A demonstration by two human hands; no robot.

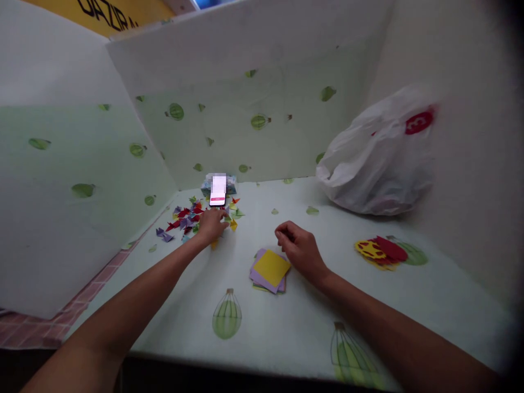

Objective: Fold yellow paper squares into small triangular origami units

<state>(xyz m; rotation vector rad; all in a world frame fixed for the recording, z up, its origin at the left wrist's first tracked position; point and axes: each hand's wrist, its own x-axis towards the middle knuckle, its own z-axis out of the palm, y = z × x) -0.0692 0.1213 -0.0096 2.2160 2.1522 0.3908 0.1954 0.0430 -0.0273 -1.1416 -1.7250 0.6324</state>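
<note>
My left hand [212, 225] is stretched over the right side of a pile of small folded paper cranes [186, 221] in red, purple, yellow, orange and green. Its fingers look spread, and a yellow folded crane [233, 224] lies just right of the fingertips. My right hand [301, 248] is curled into a loose fist, and nothing shows in it. Just left of this hand, a stack of square paper sheets [270, 268] lies on the table, yellow on top with lilac below. The undersides of both hands are hidden.
A phone [218, 191] with a lit screen leans against a tissue box [231, 184] behind the cranes. Far right stands a full white plastic bag [380, 158]. In front of it lie red and yellow paper cutouts [379, 251]. Panels [229, 125] enclose the balloon-print table [184, 327].
</note>
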